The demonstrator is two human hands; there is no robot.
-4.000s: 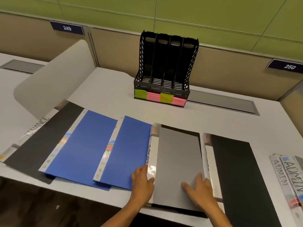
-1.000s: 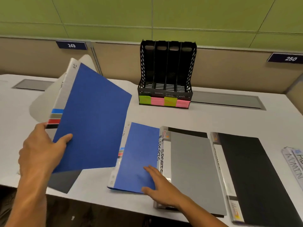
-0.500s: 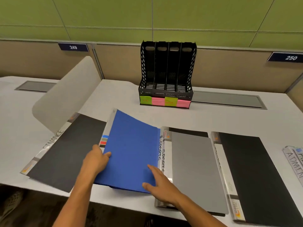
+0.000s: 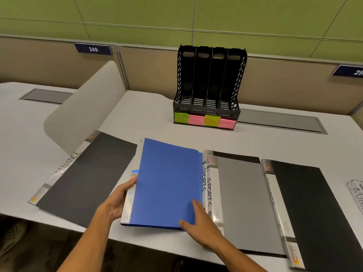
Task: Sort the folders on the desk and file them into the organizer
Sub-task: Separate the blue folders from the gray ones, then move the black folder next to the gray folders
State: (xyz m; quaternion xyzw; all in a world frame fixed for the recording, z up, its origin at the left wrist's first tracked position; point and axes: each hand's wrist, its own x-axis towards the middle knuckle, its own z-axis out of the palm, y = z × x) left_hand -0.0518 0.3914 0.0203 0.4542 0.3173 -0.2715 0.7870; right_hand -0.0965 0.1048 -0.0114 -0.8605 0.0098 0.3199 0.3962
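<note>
A blue folder (image 4: 169, 185) is gripped at its spine by the left hand (image 4: 115, 203) and pressed flat by the right hand (image 4: 198, 222) near the desk's (image 4: 149, 114) front edge, between the FINANCE folder (image 4: 84, 177) and the SPORTS folder (image 4: 243, 201). A black four-slot organizer (image 4: 210, 89) is set at the back edge.

on the spine of the black folder (image 4: 82, 173) at my left i read "finance". the grey folder (image 4: 245, 203) next to my right hand (image 4: 198, 226) says "sports" on its spine, printed twice side by side. at the far right edge a spine (image 4: 356, 195) shows "adm", the rest cut off. a blue plate (image 4: 93, 49) on the partition reads "249"; another plate (image 4: 349, 71) shows "25". the writing on the sticky notes (image 4: 204, 120) on the organizer (image 4: 210, 79) is too faint to read.
</note>
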